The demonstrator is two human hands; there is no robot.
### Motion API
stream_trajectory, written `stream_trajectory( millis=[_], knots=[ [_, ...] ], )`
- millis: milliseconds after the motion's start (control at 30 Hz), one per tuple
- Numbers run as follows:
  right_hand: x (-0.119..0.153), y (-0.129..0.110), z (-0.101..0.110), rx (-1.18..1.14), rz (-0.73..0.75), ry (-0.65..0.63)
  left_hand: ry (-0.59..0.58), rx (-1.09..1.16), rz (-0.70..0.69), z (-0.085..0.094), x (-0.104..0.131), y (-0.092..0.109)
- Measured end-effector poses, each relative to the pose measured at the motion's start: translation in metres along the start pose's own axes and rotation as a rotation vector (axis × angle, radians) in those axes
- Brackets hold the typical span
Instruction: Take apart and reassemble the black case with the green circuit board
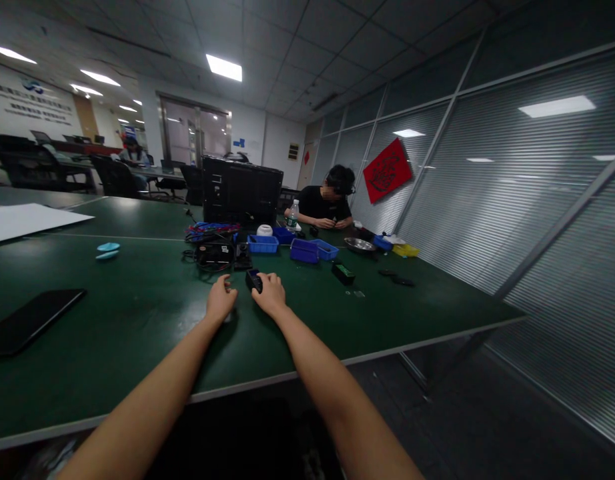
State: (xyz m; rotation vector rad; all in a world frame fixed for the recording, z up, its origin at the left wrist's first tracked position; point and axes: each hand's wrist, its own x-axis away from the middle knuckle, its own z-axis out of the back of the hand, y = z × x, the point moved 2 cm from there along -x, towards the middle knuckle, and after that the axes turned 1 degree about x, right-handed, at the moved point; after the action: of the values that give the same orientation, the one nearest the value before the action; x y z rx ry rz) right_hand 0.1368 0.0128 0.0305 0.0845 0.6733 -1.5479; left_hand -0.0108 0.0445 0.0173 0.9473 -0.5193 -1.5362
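My right hand (pixel 271 292) grips a small black box-like object (pixel 252 280) on the green table, fingers over its right side. The object's exact kind is not clear. Just left of it, my left hand (pixel 221 299) hovers at or near the table top with its fingers apart and nothing in them. Beyond both hands sit a black device with cables (pixel 212 255) and a small dark stand (pixel 243 256). To the right lies a black box with a green top (pixel 343 272).
A monitor (pixel 242 190) stands behind blue bins (pixel 262 244), a white ball (pixel 264 230) and a water bottle (pixel 293 215). A metal bowl (pixel 359 245) lies right. Another person (pixel 320 207) works across the table. At left are a black panel (pixel 32 320) and a cyan object (pixel 108 251).
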Motion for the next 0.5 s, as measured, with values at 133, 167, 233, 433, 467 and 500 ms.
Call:
stream_trajectory(
  millis=[133,167,233,433,467,500],
  knots=[
    [-0.003,0.009,-0.002,0.054,-0.035,-0.041,-0.010,-0.015,0.007,0.001,0.001,0.003],
    [-0.005,0.014,0.000,0.060,-0.066,-0.033,-0.017,-0.024,-0.008,0.000,0.002,0.004],
    [-0.009,0.028,0.004,0.072,-0.155,-0.009,-0.031,-0.033,-0.027,-0.002,0.003,0.006],
    [-0.016,0.061,0.013,0.082,-0.361,0.059,-0.064,-0.043,-0.019,-0.003,0.004,0.006],
    [-0.017,0.063,0.012,0.077,-0.361,0.064,-0.070,-0.044,-0.020,-0.003,0.004,0.006],
    [-0.017,0.064,0.012,0.071,-0.360,0.067,-0.077,-0.046,-0.021,-0.003,0.004,0.006]
  ],
)
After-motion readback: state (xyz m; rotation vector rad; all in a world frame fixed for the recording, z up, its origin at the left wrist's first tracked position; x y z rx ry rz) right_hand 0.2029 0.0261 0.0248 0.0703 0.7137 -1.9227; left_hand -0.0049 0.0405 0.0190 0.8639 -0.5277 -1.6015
